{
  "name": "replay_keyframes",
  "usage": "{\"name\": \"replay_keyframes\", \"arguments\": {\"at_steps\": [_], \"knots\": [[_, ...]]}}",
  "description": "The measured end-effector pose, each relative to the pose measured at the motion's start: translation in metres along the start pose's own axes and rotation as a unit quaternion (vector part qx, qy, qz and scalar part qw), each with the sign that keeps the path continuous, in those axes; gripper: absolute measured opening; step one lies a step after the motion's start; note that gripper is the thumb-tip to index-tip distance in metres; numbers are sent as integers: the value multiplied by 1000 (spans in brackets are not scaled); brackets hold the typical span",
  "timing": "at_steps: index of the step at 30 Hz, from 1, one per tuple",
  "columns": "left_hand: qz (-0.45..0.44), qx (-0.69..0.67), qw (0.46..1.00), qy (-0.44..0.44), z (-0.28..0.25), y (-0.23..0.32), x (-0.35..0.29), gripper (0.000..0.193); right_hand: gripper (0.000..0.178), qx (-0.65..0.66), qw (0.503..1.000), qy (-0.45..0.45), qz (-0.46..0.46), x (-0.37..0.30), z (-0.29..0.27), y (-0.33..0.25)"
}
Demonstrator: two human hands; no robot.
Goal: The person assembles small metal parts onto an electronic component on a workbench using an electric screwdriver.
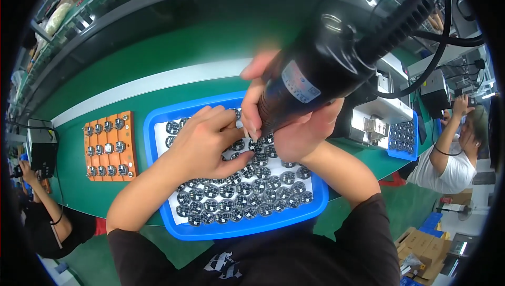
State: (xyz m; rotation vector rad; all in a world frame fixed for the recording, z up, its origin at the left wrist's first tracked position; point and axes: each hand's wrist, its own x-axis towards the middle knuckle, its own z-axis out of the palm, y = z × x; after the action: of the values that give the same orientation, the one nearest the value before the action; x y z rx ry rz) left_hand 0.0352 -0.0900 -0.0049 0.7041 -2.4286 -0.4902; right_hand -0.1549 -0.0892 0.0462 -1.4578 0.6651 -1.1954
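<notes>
Head view: blue tray [247, 230] at the centre of the frame on the green counter [68, 157], crowded with round black parts [241, 187].
Right hand [300, 138]: just right of centre, wrapped firmly round the driver [326, 54] near its lower end.
Driver axis: slants from the upper right of the frame down to the centre, narrow end toward the lower left.
Left hand [202, 141]: left of centre over the tray, fingers bent, thumb reaching right; whether it pinches a part, I cannot tell.
Driver end: between the left fingertips and the right palm, over the parts near the tray's middle; touching or apart, I cannot tell.
Nearer hand: both lie close; the left thumb is just below and left of the driver end.
Orange block [132, 154]: left of the frame, well apart from the driver.
</notes>
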Motion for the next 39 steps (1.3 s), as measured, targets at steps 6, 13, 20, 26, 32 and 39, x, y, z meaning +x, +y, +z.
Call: {"name": "replay_keyframes", "arguments": {"at_steps": [6, 13, 20, 26, 32, 39], "knots": [[-2, 5, 1000, -9, -3, 3, 2, 28, 106, 21, 1000, 19, 14, -1, 4, 4], [0, 6, 1000, 0, -2, 8, 1, 26, 112, 39, 999, 21, 32, -9, 7, 14], [-38, 9, 998, -40, -6, 13, -3, 26, 109, 72, 997, 21, 29, -11, 10, 19], [11, 51, 998, -27, -2, 16, 7, 29, 102, 94, 994, 32, -35, -13, 1, 23], [-12, 86, 996, -30, -8, 30, -4, 38, 103, 114, 982, 66, -138, -32, -17, -21], [16, 78, 996, -37, -1, 35, 2, 42, 85, 4, 943, 284, -174, -106, -108, -108]]}}
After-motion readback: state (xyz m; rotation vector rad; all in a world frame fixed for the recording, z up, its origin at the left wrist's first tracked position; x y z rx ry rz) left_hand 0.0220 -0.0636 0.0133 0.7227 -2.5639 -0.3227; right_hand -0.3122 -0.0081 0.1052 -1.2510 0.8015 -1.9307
